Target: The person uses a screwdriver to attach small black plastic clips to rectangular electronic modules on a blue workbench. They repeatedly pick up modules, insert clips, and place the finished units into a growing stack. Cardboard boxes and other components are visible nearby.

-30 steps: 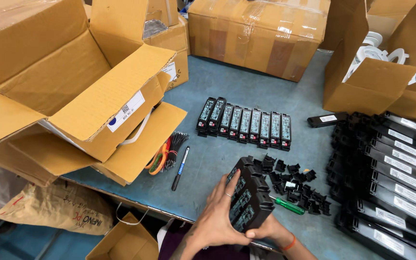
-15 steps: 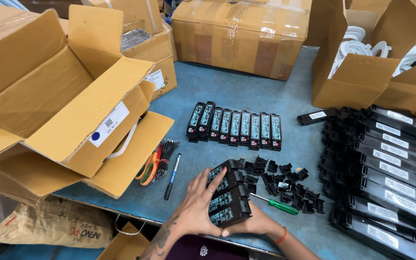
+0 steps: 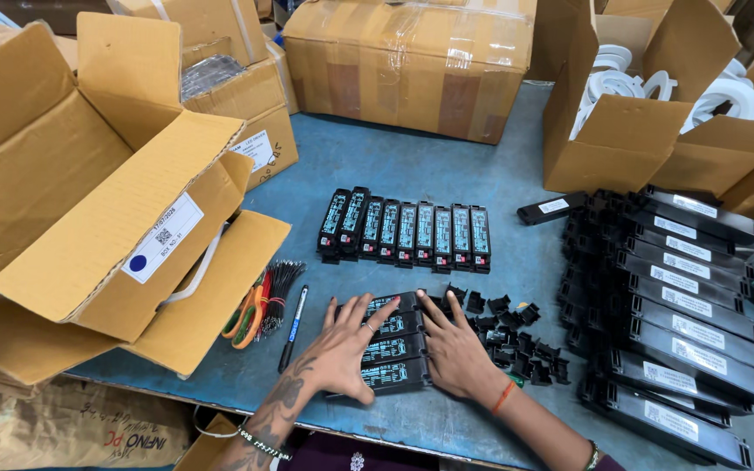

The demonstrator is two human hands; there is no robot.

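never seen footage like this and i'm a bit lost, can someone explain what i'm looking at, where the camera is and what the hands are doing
No machine here: a person works with two bare hands. The single picture comes from a camera worn on their head, looking down at a blue table.

The left hand and right hand lie flat on either side of a small stack of black modules with pale labels, pressing on it rather than lifting it.

Beyond the hands, a row of the same modules lies side by side. To the right are loose black clips and a big pile of longer black units. To the left lie a pen, a wire bundle and an open cardboard box. More boxes stand at the back, one holding white rings.
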